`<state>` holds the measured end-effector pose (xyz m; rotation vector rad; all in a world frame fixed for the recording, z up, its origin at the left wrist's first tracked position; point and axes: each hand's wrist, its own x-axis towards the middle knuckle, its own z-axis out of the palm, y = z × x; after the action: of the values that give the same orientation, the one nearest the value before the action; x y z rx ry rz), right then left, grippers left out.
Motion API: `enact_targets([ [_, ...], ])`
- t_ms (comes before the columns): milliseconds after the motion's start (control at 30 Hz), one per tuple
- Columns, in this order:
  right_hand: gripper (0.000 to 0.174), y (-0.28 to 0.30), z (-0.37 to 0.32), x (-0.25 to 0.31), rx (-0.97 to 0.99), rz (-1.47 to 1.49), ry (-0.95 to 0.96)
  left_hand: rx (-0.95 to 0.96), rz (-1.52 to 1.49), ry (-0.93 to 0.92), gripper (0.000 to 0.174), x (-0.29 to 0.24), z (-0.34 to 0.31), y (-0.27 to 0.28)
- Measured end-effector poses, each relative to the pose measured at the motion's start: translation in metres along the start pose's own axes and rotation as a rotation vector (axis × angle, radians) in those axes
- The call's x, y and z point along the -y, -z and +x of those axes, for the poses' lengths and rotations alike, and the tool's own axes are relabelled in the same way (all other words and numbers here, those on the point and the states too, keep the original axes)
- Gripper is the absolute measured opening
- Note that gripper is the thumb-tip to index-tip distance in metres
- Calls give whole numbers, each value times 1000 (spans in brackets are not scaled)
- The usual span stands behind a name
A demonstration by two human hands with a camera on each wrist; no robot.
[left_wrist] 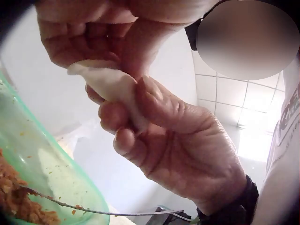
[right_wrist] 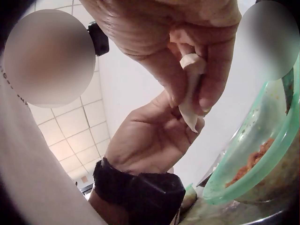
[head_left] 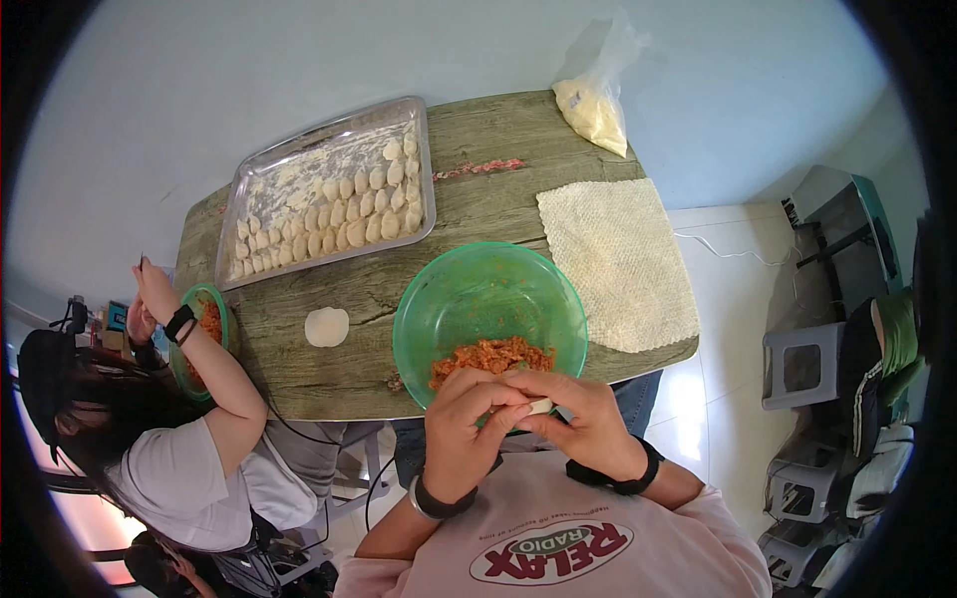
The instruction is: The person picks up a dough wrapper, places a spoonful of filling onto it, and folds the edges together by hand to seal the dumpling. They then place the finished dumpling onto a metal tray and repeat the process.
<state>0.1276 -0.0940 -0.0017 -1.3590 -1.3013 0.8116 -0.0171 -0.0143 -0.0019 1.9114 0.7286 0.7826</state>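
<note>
Both hands meet just in front of my chest, at the near rim of a green plastic bowl (head_left: 477, 261) with orange minced filling (head_left: 491, 357). Between them is a folded white dumpling (head_left: 539, 406). In the left wrist view my left hand (left_wrist: 117, 51) pinches the dumpling (left_wrist: 110, 84) from above, and my right hand (left_wrist: 154, 122) grips its other end with thumb and curled fingers. From the right wrist, my right hand (right_wrist: 187, 51) pinches the dough's (right_wrist: 190, 101) edge, with my left hand (right_wrist: 150, 136) below it.
A metal tray (head_left: 299, 164) holds rows of finished dumplings. A round wrapper (head_left: 327, 327) lies on the wooden table (head_left: 488, 140), with a white cloth (head_left: 616, 264) and a bag of flour (head_left: 593, 105) at the right. A utensil handle (left_wrist: 108, 212) rests in the bowl. Another person (head_left: 189, 439) sits at the left.
</note>
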Motion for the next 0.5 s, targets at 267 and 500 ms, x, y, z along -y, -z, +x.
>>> enact_targets([
  [267, 50, 0, -1, 0, 20, -40, -1, -67, 52, -73, 11, -2, 1, -2],
  [500, 54, -3, -2, 0, 58, -30, -51, -33, 145, -71, 10, -2, 2, -2],
])
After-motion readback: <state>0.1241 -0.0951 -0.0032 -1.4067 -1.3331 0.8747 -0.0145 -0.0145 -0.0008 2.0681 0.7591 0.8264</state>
